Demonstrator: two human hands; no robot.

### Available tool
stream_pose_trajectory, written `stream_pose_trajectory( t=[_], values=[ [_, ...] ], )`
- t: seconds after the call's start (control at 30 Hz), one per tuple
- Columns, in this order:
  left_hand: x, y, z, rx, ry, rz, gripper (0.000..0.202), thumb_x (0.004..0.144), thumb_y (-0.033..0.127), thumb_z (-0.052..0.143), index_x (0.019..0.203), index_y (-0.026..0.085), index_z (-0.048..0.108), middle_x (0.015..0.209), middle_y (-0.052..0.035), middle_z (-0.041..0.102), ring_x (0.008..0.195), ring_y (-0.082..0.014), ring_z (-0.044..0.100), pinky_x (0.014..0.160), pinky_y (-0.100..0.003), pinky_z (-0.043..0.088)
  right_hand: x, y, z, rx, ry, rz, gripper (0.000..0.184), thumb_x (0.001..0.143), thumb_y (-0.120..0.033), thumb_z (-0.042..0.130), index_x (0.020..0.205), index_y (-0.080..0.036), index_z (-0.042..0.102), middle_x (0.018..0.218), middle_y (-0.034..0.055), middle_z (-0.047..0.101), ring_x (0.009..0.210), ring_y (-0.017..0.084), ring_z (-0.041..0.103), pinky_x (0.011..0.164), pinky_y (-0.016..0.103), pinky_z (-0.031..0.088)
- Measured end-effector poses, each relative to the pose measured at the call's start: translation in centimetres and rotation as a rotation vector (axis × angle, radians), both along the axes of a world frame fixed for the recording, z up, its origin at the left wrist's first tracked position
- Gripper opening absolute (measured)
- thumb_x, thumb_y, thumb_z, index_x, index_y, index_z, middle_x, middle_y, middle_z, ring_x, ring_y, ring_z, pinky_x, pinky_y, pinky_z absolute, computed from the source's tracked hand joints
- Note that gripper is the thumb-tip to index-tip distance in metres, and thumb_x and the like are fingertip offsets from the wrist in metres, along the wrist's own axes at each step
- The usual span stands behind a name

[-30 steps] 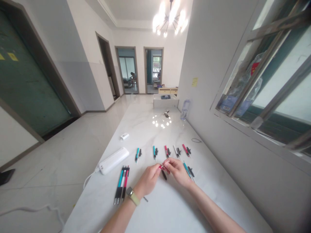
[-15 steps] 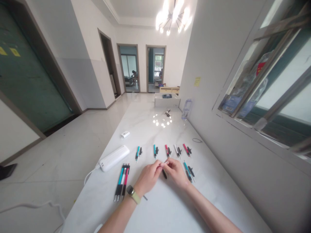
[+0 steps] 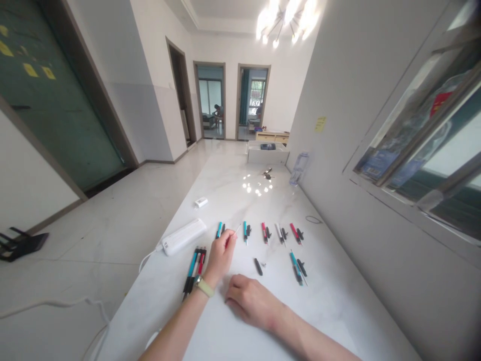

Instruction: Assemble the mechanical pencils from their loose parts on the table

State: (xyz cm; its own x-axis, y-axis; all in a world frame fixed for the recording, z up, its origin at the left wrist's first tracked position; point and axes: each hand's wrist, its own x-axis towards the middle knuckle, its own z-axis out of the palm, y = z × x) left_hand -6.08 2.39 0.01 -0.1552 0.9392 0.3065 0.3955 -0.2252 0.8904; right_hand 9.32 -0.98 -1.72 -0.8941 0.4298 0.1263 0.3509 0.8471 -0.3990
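Observation:
My left hand (image 3: 221, 250), with a watch on its wrist, is raised over the table and pinches a thin pale pen refill (image 3: 238, 229) that sticks out past the fingertips. A bit of a red pen barrel (image 3: 227, 243) shows between its fingers. Lower down, my right hand (image 3: 250, 298) rests on the tabletop with curled fingers; whatever is under its fingertips is hidden. Just beyond it lie a black pen grip (image 3: 258, 266) and a tiny metallic piece (image 3: 264, 264).
Dismantled pens lie in a row: blue (image 3: 245, 230), red (image 3: 264, 232), white (image 3: 279, 233). Another blue one (image 3: 296, 268) is nearer. Whole pens (image 3: 194, 265) lie left, beside a white power strip (image 3: 184, 236). Keys (image 3: 268, 174) and a white box (image 3: 267, 154) are farther back.
My hands have parted from a joint pinch. The left moved up and left with the refill; the right came down toward me to the table. The black grip is uncovered. The view shifted slightly.

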Motion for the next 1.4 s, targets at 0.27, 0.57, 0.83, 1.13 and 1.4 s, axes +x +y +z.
stream_pose_trajectory(
  t=[0.27,0.57,0.83,1.13,1.4],
  values=[
    [0.6,-0.5,0.0,0.007,0.101,-0.088,0.027,0.096,0.033,0.039,0.074,0.02,0.047,0.06,0.0055,0.04,0.055,-0.0113,0.039,0.055,-0.024,0.028,-0.2,-0.1,-0.7,0.299,-0.162,-0.017,0.009,0.092,-0.011,0.049,0.089,-0.014,0.057,0.087,0.0062,0.058,0.077,0.018,0.051,0.065,0.028,0.043],
    [0.7,-0.1,-0.7,0.008,0.142,-0.091,0.027,0.095,0.032,0.039,0.072,0.02,0.047,0.059,0.0052,0.042,0.055,-0.0111,0.04,0.054,-0.024,0.027,0.1,0.2,-0.1,0.281,-0.246,-0.079,0.007,0.083,-0.012,0.055,0.088,-0.012,0.06,0.084,0.0083,0.06,0.077,0.021,0.053,0.067,0.031,0.043],
    [1.0,0.1,-1.5,-0.001,0.174,-0.117,0.027,0.096,0.033,0.039,0.072,0.02,0.046,0.059,0.0051,0.041,0.056,-0.0115,0.04,0.055,-0.025,0.027,1.3,0.6,1.9,0.097,-0.286,-0.197,0.016,0.077,-0.009,0.052,0.09,-0.011,0.061,0.09,0.0104,0.063,0.078,0.019,0.058,0.069,0.028,0.044],
    [1.2,0.0,-1.6,-0.017,0.17,-0.129,0.028,0.096,0.036,0.039,0.073,0.021,0.046,0.059,0.005,0.043,0.056,-0.0121,0.042,0.055,-0.025,0.027,0.8,0.3,0.6,0.252,-0.302,-0.124,0.015,0.08,-0.002,0.053,0.09,-0.011,0.059,0.083,0.0082,0.062,0.073,0.019,0.058,0.062,0.029,0.045],
    [1.2,-0.1,-1.2,-0.024,0.167,-0.131,0.031,0.097,0.037,0.037,0.072,0.021,0.044,0.059,0.0047,0.042,0.056,-0.0126,0.042,0.056,-0.025,0.03,0.8,0.3,-0.4,0.401,-0.266,-0.081,0.016,0.082,0.002,0.052,0.084,-0.012,0.057,0.078,0.0068,0.057,0.072,0.021,0.055,0.057,0.03,0.045]
  ],
)
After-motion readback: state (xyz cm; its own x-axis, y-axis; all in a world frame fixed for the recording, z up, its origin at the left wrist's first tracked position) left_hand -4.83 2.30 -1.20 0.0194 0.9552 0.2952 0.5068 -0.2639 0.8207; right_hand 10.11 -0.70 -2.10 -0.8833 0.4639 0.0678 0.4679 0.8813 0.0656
